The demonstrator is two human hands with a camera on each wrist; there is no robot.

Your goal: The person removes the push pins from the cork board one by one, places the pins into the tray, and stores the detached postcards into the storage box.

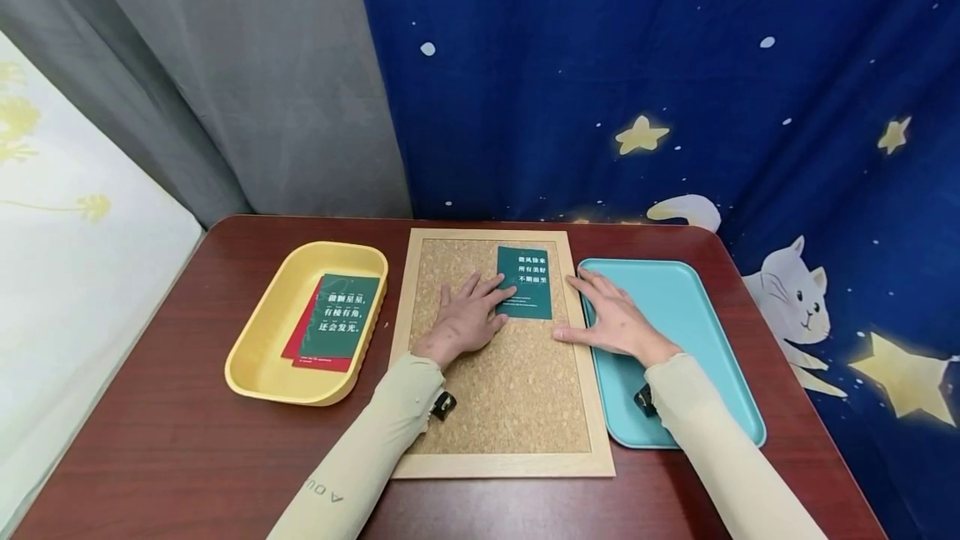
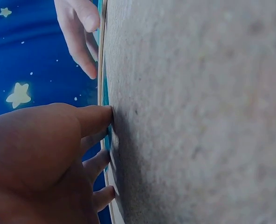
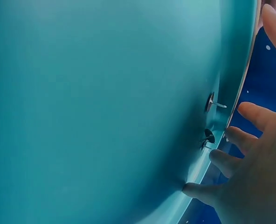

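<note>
A dark green card [image 1: 534, 275] with white writing lies on the upper right part of a wood-framed cork board [image 1: 517, 407]. My left hand [image 1: 467, 319] lies spread on the board, its fingertips touching the card's left side. In the left wrist view, the fingertips [image 2: 105, 114] press down at the card. Over the board's right frame is my right hand [image 1: 617, 322], thumb and fingers spread apart with nothing between them. Its fingers [image 3: 226, 163] reach along the rim of the blue tray [image 1: 697, 340], where thumbtacks [image 3: 210, 102] lie in the right wrist view.
Left of the board stands a yellow bin [image 1: 262, 357] holding another green card [image 1: 341, 315] on top of red cards [image 1: 296, 340]. All stand on a dark red-brown table [image 1: 172, 440]. Grey and star-patterned blue curtains [image 1: 510, 90] hang behind the table.
</note>
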